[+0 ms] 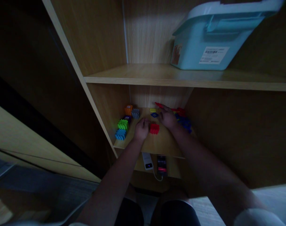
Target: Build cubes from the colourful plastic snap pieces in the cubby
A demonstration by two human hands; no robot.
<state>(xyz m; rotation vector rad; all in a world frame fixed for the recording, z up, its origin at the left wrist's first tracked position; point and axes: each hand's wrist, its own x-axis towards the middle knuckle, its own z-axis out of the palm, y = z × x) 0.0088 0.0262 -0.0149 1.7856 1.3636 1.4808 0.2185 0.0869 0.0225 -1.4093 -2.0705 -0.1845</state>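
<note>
My left hand [141, 128] is closed above the middle shelf, its fingers curled; whatever is in them, if anything, is hidden. Just right of it sits a red toothed block [154, 128]. My right hand [167, 117] reaches toward the shelf's back, fingers closed at a flat red piece [159, 104]. Close by its fingertips lie a small yellow piece [152, 110] and a blue piece [154, 115]. Partly behind the right hand and forearm is a pile of blue pieces [184, 122], with red pieces [181, 111] at its back.
Along the left wall stand an orange block [128, 110], a grey block [135, 113], a green block [123, 124] and a light-blue block [120, 134]. Overhead is a shelf board [157, 82] bearing a teal bin [194, 53]. Below lie a power bank [147, 161] and a phone [162, 164], joined by cable.
</note>
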